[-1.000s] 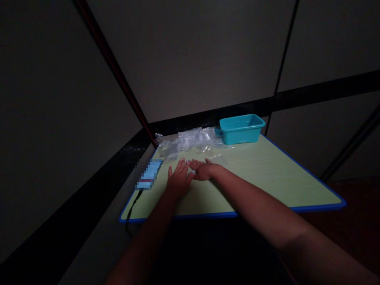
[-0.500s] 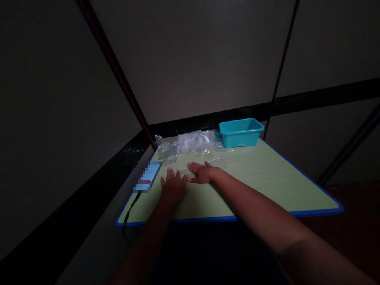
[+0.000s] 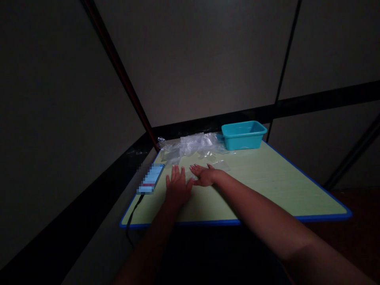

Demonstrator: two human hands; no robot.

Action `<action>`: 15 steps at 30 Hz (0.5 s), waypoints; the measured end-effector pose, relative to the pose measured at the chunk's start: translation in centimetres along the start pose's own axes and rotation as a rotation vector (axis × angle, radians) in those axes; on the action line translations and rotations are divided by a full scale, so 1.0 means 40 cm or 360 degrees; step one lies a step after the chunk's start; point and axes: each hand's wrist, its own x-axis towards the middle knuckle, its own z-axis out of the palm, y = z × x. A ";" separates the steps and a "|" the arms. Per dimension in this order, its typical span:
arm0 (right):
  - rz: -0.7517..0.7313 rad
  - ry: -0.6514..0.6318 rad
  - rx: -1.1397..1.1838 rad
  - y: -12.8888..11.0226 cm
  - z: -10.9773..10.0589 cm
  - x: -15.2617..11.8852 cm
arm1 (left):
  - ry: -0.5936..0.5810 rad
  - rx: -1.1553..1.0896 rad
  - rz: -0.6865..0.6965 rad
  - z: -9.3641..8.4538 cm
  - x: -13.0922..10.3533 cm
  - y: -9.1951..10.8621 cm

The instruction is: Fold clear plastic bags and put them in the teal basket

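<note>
A clear plastic bag lies flat on the pale green table, partly covered by my right hand. That hand rests palm down over it, fingers stretched out toward the left. Just to its left, my left hand is spread flat with its fingers pointing away from me. Its thumb comes close to the right hand's thumb; whether they touch I cannot tell. The bag's left part is hard to make out between the hands. Beyond the fingertips lies a heap of crumpled clear plastic bags.
A turquoise plastic basket stands at the table's back right, beside the heap. A phone with a lit screen and a black cable lies along the left edge. The table has a blue rim and stands against wall panels.
The whole view has shifted slightly, so everything appears a little lower and to the right. My left hand has slid a little forward on the table; the right hand stays on the bag.
</note>
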 end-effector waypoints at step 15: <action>0.0006 -0.0002 -0.0005 0.008 0.008 0.007 | -0.0130 -0.0102 0.0121 0.004 -0.006 0.030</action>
